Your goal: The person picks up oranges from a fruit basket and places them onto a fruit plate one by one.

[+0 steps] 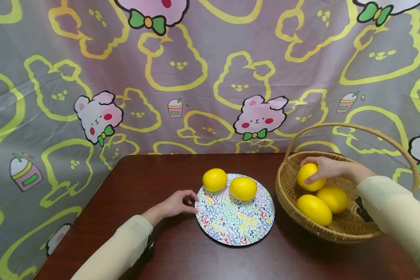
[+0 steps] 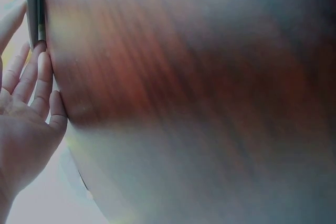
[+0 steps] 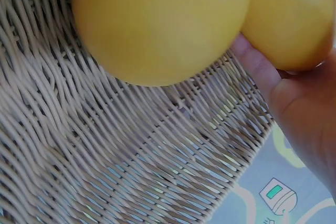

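Observation:
In the head view, my right hand (image 1: 325,168) grips a yellow lemon (image 1: 307,177) inside the wicker basket (image 1: 283,194). Two more lemons, the front one (image 1: 314,210) and another (image 1: 336,199), lie just below it. The right wrist view has the thumb (image 3: 257,66) against the held lemon (image 3: 291,19), beside a larger-looking lemon (image 3: 160,24). My left hand (image 1: 171,204) is at the left rim of a round patterned plate (image 1: 234,221), its fingertips right at the edge. On the plate's far part sit a left lemon (image 1: 215,180) and a right lemon (image 1: 243,188).
The basket's tall hoop handle (image 1: 350,125) arches above the right hand and forearm. Plate and basket stand side by side on a dark brown wooden table (image 1: 154,175). Behind the table hangs a cartoon-printed curtain (image 1: 203,46).

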`<state>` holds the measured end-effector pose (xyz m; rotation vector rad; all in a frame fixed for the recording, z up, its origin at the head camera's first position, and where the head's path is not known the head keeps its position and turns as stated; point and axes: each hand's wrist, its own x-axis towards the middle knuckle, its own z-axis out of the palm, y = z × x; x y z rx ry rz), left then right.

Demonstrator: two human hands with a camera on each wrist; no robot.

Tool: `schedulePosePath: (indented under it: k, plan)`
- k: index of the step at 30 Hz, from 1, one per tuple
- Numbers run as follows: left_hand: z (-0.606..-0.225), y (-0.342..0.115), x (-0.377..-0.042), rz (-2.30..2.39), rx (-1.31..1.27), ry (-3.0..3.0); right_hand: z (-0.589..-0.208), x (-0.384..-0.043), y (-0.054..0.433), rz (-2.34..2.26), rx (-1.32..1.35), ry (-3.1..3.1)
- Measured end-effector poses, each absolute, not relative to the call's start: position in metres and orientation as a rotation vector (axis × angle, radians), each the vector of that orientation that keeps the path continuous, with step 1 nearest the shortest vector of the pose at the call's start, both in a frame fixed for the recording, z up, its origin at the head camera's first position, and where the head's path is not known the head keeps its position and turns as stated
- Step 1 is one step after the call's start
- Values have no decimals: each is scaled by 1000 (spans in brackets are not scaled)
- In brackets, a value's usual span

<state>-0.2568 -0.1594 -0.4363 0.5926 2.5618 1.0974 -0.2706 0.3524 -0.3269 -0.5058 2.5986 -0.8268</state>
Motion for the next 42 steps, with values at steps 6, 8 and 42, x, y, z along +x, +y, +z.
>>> schedulePosePath:
  k: [6, 8, 42]
  plan:
    - [-436, -160, -256, 1100, 595, 2554, -322, -268, 352, -793, -511, 2631]
    - [-436, -160, -256, 1098, 599, 2552, -320, -267, 352, -769, -516, 2660]
    - [-435, -159, -258, 1104, 598, 2556, -274, -235, 334, -861, -715, 2649]
